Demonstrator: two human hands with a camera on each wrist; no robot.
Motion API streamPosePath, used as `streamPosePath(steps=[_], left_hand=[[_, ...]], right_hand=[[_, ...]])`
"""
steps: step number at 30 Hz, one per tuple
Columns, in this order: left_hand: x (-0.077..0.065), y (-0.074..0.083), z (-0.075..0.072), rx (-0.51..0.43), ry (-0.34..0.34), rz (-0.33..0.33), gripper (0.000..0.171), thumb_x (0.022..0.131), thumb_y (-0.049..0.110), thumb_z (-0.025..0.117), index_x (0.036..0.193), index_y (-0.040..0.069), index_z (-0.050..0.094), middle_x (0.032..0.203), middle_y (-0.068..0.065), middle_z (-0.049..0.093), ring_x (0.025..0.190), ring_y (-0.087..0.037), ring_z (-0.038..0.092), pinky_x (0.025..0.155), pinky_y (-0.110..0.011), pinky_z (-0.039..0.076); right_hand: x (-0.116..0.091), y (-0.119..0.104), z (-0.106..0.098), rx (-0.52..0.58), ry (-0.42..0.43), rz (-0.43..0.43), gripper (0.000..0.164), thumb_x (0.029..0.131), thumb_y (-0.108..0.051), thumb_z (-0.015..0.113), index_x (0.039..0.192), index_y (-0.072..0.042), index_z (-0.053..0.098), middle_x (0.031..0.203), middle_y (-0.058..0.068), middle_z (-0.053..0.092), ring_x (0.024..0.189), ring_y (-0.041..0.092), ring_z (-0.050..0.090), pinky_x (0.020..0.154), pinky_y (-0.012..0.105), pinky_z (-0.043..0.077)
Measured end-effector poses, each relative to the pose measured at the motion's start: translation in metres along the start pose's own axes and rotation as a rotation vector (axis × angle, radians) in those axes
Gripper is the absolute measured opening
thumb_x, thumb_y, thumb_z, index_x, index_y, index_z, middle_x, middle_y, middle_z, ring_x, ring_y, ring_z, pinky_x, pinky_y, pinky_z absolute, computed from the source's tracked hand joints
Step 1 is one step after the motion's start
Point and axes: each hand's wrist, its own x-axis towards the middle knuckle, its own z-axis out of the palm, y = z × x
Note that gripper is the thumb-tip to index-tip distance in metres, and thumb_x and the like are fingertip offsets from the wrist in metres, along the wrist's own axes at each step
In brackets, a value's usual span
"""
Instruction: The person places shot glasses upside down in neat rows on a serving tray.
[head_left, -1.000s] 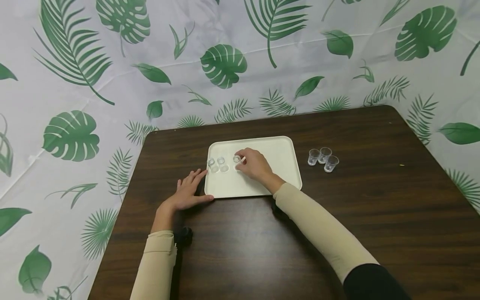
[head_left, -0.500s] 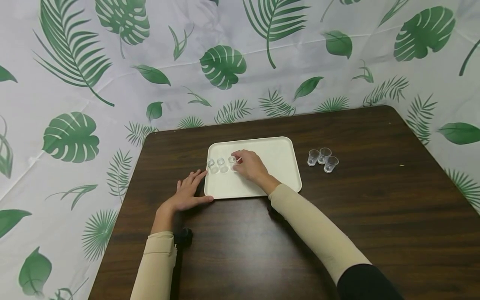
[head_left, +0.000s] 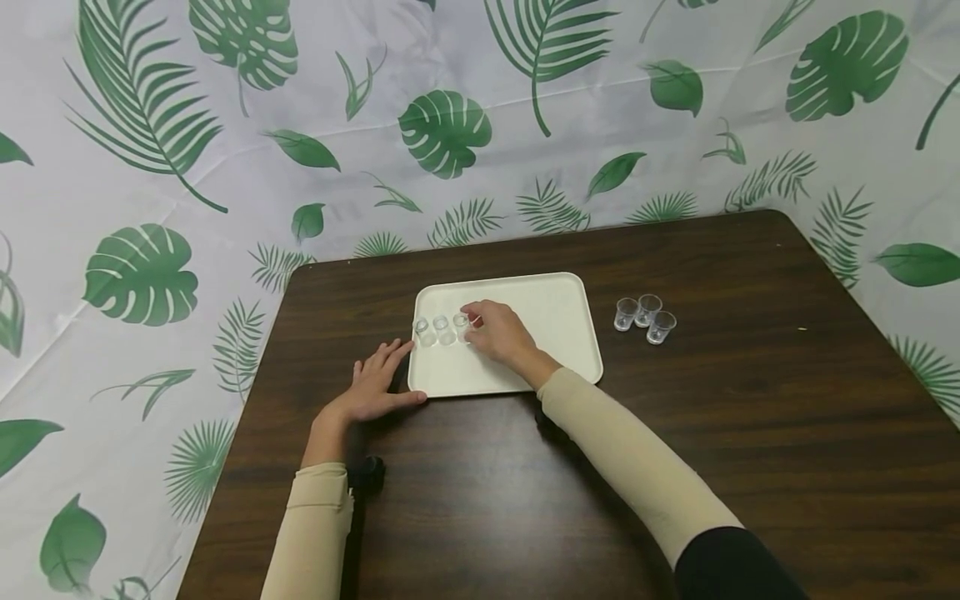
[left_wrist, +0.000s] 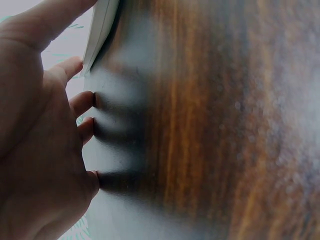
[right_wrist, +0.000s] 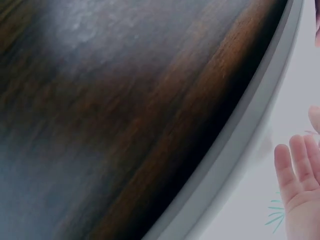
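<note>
My right hand (head_left: 501,333) reaches over the cream tray (head_left: 517,375) and pinches a small clear plastic cup (head_left: 461,320) between thumb and fingers. Just left of it, a second clear cup (head_left: 441,322) and a third clear cup (head_left: 422,326) stand in the same row, looking upside down with narrow ends up. At the tray's left edge, my left hand (head_left: 372,388) lies spread on the table, its thumb by the near left corner. The left wrist view shows its straight fingers (left_wrist: 82,104), with fingertips at the tabletop and the tray's rim close by.
Three more clear cups (head_left: 648,312) stand upright in a cluster on the dark wooden table (head_left: 750,400), right of the tray. A leaf-printed white cloth (head_left: 525,167) hangs behind the table. The tray's raised rim (right_wrist: 220,155) crosses the right wrist view.
My right hand has moved left across the tray with the cup, bringing it in beside the other two. My left hand has stayed at the tray's left edge.
</note>
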Motion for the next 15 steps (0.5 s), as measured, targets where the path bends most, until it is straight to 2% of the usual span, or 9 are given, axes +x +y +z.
streamPosePath(steps=[8, 15], left_hand=[[-0.001, -0.001, 0.000, 0.001, 0.001, -0.005, 0.096, 0.085, 0.059, 0.067, 0.159, 0.022, 0.017, 0.163, -0.015, 0.010, 0.148, -0.038, 0.002, 0.107, -0.070, -0.004], [-0.003, 0.002, -0.001, -0.016, -0.005, -0.006, 0.097, 0.085, 0.059, 0.067, 0.159, 0.022, 0.016, 0.163, -0.013, 0.008, 0.149, -0.036, 0.000, 0.108, -0.069, -0.005]], right_hand=[[-0.002, 0.005, -0.014, 0.011, 0.017, -0.035, 0.045, 0.087, -0.016, 0.074, 0.130, -0.011, 0.063, 0.111, 0.003, 0.065, 0.099, 0.017, 0.062, 0.088, 0.033, 0.047], [-0.014, 0.013, -0.040, 0.088, 0.071, -0.098, 0.044, 0.086, -0.012, 0.073, 0.129, -0.007, 0.063, 0.112, 0.009, 0.065, 0.099, 0.021, 0.064, 0.085, 0.035, 0.049]])
